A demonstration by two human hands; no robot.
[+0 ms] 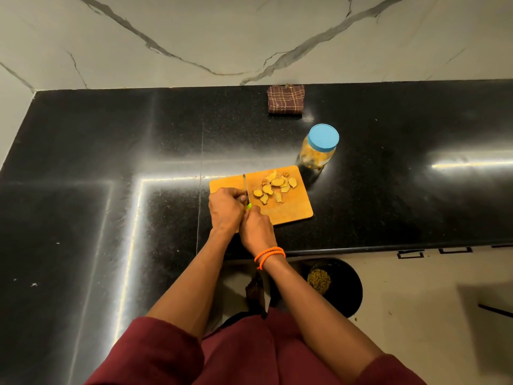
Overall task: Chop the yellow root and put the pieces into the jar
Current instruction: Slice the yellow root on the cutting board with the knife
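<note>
A wooden cutting board lies on the black counter. Several yellow root slices are scattered over its far right part. My right hand grips the green handle of a knife, whose blade points away from me along the board's left part. My left hand is curled over the board right beside the blade; whatever it holds is hidden under the fingers. A clear jar with a blue lid on stands just beyond the board's far right corner and has yellow pieces inside.
A folded brown checked cloth lies at the back of the black counter against the marble wall. Below the counter's front edge, a black bin with scraps stands on the floor beside my foot.
</note>
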